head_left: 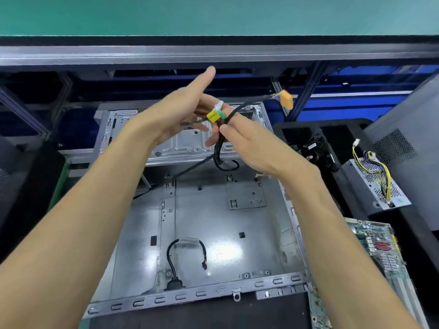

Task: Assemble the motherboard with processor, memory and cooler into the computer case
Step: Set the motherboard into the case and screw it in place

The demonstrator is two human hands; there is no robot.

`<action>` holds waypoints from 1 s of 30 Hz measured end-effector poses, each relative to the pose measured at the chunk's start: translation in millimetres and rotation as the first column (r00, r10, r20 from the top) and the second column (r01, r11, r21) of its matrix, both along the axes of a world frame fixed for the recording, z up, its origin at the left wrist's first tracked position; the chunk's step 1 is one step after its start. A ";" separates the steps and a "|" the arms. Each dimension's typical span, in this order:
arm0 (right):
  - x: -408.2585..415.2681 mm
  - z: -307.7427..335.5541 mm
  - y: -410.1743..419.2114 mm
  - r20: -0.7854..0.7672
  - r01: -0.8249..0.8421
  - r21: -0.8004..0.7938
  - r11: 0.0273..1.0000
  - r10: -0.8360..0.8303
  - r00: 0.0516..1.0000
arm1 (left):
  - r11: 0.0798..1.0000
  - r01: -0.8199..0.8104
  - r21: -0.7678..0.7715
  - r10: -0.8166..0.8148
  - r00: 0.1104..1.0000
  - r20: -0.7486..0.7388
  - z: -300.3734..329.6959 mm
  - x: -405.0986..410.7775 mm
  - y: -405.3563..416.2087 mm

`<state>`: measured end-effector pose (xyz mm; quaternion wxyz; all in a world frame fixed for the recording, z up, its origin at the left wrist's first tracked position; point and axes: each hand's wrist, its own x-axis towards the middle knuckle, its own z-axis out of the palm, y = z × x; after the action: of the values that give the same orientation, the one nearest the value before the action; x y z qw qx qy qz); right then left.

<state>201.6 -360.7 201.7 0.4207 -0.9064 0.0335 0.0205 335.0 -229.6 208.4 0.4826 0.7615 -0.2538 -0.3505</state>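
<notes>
Head view. Both hands are raised over the open case, working a bundle of black cables. Right hand: grip pinches the cables just below the yellow plug. Left hand: thumb straight up, palm toward the plugs; fingers are hidden behind the bundle, so I cannot tell whether this grip grasps anything. An orange plug hangs in the air up and to the right, blurred.

The cables run down from the grip into the case, long axis roughly vertical, looping over the bare case floor where the board would seat. My reading: they must be moved aside first.

Motherboard: lies flat on the desk, right of the case, just beside its right wall, nearer the right hand. Green, densely populated, a red part near its middle; only part is in frame. Not yet in the case.
</notes>
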 end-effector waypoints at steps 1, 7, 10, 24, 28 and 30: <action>-0.7 -0.9 0.5 0.026 -0.003 -0.042 0.999 0.005 1.000 | 0.999 -0.005 0.038 0.003 0.999 0.051 0.2 1.6 -0.3; -0.3 -5.5 2.7 0.130 0.045 -0.169 0.985 -0.023 0.991 | 0.987 -0.159 -0.034 0.158 0.987 -0.029 -17.6 7.7 9.1; 1.1 -6.0 4.8 0.095 0.068 -0.194 0.979 -0.050 0.994 | 0.984 -0.160 -0.076 0.151 0.982 -0.113 -28.2 6.9 16.9; 29.5 -5.5 -3.8 -0.162 0.433 0.078 0.898 -0.417 0.894 | 0.990 -0.136 0.039 0.109 0.910 0.400 -31.5 -17.5 21.7; 44.4 -7.2 -5.3 -0.241 0.506 0.120 0.854 -0.470 0.849 | 0.993 -0.070 0.095 0.017 0.883 0.469 -35.6 -23.5 15.1; 48.4 -6.4 -5.7 -0.268 0.524 0.127 0.842 -0.480 0.836 | 0.994 -0.091 0.058 0.055 0.888 0.457 -38.4 -25.9 9.8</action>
<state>249.9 -366.3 195.2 0.4912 -0.8115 0.3162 0.0149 309.1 -219.8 170.0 0.3927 0.8494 -0.3171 -0.1539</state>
